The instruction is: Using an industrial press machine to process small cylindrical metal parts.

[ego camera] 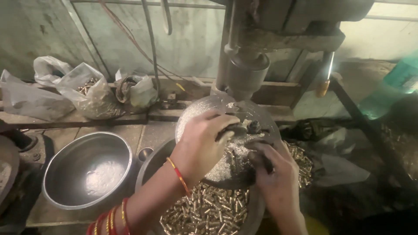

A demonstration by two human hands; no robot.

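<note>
both hands meet on the round drill table (196,113) under the spindle (248,74) - left hand (202,146) pinches the small dark fixture (244,127) from the left, right hand (272,167) curls near it - brass pieces (209,209) sit nearer, below.

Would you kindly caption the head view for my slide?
Both hands, left hand and right hand, work at a drill press table above a bowl of brass pieces.

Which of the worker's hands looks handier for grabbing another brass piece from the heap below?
Probably the right hand: it lies beside the brass pieces in the bowl, whereas the left hand reaches further up onto the drill table.
</note>
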